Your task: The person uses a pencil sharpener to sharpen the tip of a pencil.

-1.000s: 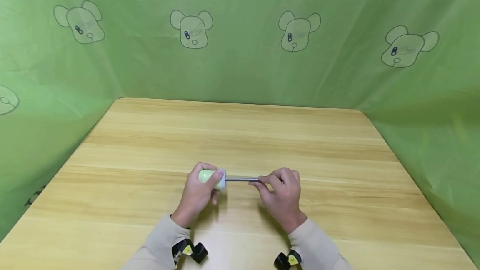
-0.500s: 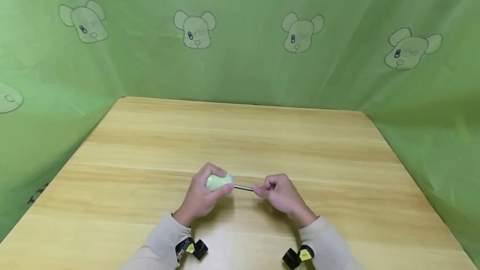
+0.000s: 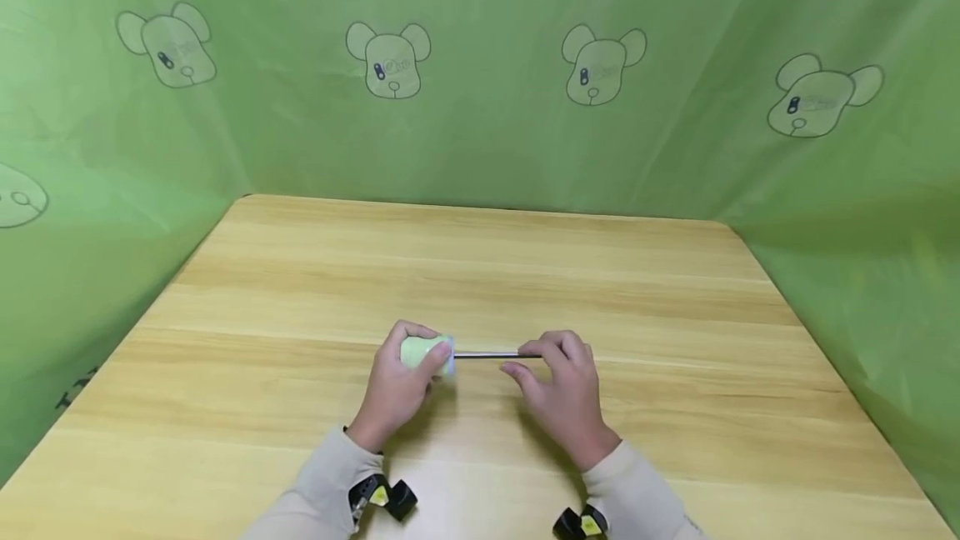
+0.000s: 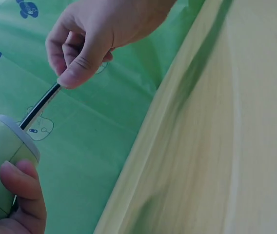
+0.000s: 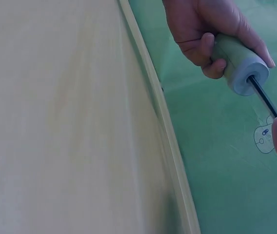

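Note:
In the head view my left hand grips a pale green, rounded pencil sharpener, its light grey face turned right. A thin dark pencil with a pale stripe runs from the hole in that face toward my right hand. The fingers of that hand hold the pencil near its outer end. From the left wrist, the thumb lies over the end of the pencil. From the right wrist, the pencil enters the middle of the sharpener's grey face. The tip inside is hidden.
Both hands are held above a wooden table with rounded far corners. Green sheeting printed with bear heads hangs behind and on both sides. Small black cameras sit on the wrists.
Half a second ago the sharpener and pencil were tilted; now they lie nearly level and farther left. My right hand has rolled over, its fingers now on top, and more pencil shows.

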`<state>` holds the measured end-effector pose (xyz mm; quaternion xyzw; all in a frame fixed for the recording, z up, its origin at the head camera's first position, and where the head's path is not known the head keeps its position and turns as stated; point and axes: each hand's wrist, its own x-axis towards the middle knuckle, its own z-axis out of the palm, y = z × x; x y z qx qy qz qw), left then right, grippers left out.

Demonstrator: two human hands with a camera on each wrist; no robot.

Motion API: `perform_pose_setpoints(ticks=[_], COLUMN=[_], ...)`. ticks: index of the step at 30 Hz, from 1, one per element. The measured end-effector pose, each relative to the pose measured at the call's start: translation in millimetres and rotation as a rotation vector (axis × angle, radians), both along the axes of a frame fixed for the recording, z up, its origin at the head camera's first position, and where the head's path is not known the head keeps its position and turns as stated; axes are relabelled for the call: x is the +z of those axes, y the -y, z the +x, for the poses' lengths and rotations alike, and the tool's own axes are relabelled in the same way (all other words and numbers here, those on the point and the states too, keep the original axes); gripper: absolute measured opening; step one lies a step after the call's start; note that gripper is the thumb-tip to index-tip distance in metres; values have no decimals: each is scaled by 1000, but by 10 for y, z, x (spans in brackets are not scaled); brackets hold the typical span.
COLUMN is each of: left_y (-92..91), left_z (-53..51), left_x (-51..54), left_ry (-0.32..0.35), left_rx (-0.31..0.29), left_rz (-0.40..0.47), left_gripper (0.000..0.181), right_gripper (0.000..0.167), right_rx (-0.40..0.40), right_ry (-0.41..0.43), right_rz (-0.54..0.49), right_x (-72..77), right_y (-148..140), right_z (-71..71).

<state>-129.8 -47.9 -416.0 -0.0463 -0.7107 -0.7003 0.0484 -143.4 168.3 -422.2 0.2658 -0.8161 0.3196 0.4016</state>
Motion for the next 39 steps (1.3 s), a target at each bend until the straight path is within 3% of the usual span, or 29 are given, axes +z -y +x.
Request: perform_pose_setpoints(ticks=[3, 7, 10, 14, 16, 18, 20, 22, 23, 24, 25, 27, 31, 34, 39], left_y=[-3, -13, -10, 15, 24, 28, 19, 5, -2, -9, -21, -34, -30, -16, -14], left_z=[1, 6, 11, 17, 14, 14, 19, 27, 32, 35, 38, 33, 9, -3, -2], left_x=[-5, -20, -19, -2, 2, 2, -12, -36, -46, -56, -67, -72, -49, -30, -21], left_ry=[39, 72, 77, 51, 4, -66, -166, -261, -288, -307, -312, -269, -83, 18, 61], left_rx=[-2, -21, -31, -39, -43, -49, -66, -86, -93, -98, -95, -67, -16, -2, -4], left_rz=[18, 45, 53, 34, -2, -54, -113, -155, -166, -170, -176, -176, -97, -3, 101], left_gripper=[27, 30, 32, 31, 29, 27, 24, 21, 20, 20, 20, 21, 27, 31, 29], right_gripper=[42, 43, 44, 37, 30, 25, 25, 27, 29, 30, 30, 25, 17, 26, 36], right_rx=[29, 63, 76, 57, 72, 142, 226, 250, 245, 234, 207, 111, -69, -58, 6], right_ry=[-143, -214, -203, -97, 52, 344, 694, 978, 1050, 1070, 1040, 858, 478, 270, -93], right_rz=[-25, -54, -49, -11, -6, -17, -39, -41, -18, 1, 20, 74, 89, 36, 2], right_x=[-17, -30, -39, -42, -17, 54, 139, 207, 221, 218, 199, 151, 62, 24, -28], right_y=[2, 0, -4, -14, -26, -49, -100, -152, -172, -184, -190, -167, -75, -25, -6], right_z=[-25, -51, -61, -42, -21, -2, 2, 3, -2, -5, -3, 10, 35, 38, -3])
